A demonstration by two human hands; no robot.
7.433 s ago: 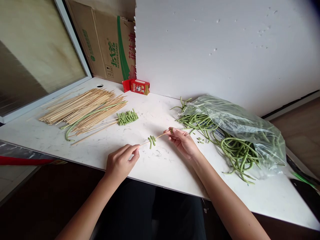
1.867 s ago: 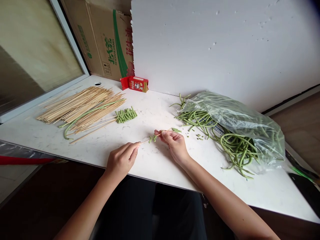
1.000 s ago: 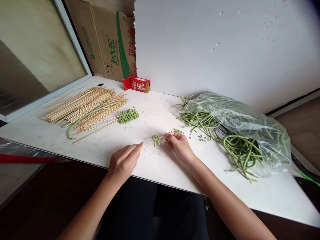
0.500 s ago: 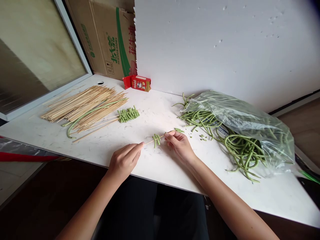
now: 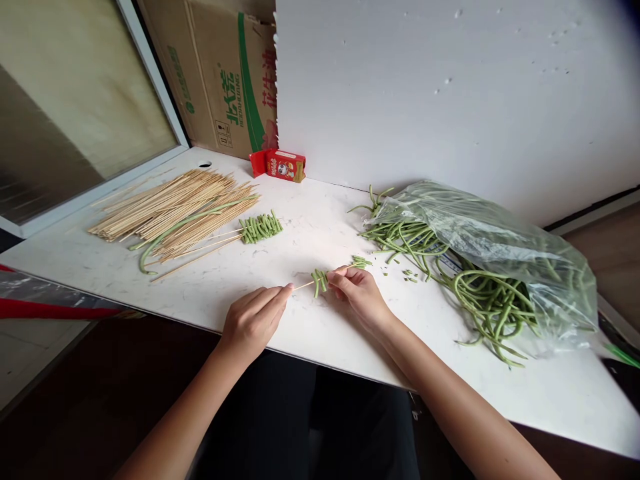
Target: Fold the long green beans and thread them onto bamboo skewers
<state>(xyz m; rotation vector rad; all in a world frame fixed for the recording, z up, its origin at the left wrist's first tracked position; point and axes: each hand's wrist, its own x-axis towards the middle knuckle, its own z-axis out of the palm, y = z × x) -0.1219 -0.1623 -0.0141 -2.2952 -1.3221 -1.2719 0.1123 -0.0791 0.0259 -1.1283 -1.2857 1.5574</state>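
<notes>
Holds the bamboo skewer (image 5: 303, 285) above the near middle of the desk (image 5: 310, 233), its left end clamped in the left hand (image 5: 253, 325) and its right part pinched in the right hand (image 5: 363, 298), beside the threaded bean pieces (image 5: 319, 283). Includes, on the desk, a skewer pile (image 5: 175, 203) at left, bean-loaded skewers (image 5: 261, 227) just right of it, a plastic bag of long beans (image 5: 500, 247) at right, and a red box (image 5: 286, 165) at far left.
</notes>
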